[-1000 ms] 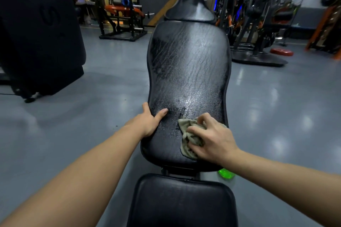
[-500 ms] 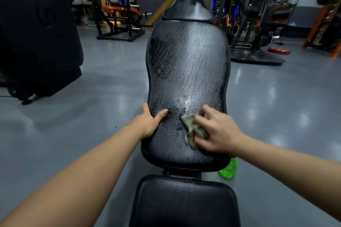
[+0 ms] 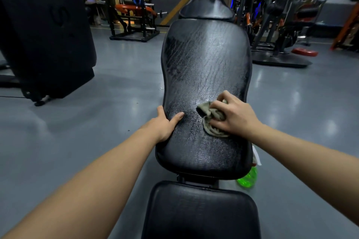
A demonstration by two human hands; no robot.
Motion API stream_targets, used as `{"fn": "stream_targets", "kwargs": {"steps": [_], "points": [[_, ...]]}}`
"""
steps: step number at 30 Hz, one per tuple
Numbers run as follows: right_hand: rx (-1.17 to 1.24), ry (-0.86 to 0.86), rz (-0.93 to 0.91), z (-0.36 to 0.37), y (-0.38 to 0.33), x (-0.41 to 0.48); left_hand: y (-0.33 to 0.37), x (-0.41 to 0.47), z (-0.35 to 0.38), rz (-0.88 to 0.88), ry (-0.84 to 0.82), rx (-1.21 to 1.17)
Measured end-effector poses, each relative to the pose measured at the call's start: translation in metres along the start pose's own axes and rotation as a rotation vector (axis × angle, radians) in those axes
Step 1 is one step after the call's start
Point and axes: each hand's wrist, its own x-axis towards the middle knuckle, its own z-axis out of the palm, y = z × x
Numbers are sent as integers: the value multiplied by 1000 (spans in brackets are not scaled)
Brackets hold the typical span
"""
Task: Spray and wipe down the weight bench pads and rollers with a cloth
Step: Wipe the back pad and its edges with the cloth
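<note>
Head view: right hand [image 3: 236,116] curls around cloth [image 3: 211,122] at centre frame; back pad [image 3: 206,60] runs lengthwise toward upper frame. Left hand [image 3: 165,122] lies flat, bracing pad's left edge.

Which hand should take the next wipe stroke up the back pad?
Right. The right hand grips the bunched cloth, pressed on the wet back pad with streaked surface ahead of it. The left hand holds no cloth; it rests on the pad's left edge, thumb on top.
</note>
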Motion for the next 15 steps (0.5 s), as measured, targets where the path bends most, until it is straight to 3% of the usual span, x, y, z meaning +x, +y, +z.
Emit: {"fn": "stream_targets", "kwargs": {"steps": [4,8,11,13,15], "points": [[14,-12,32,-1,-22,-15,-1,1,1,4,-5,-11],[104,-77,-143,-10,-61,-53,-3,4,1,14,3,-2],[187,-184,-374,-14,-83,-69,-5,8,1,12,32,61],[180,-268,-513,-15,-74,-62,-3,10,2,7,28,74],[161,-292,-525,-13,-59,-46,-3,9,2,-2,17,57]]}}
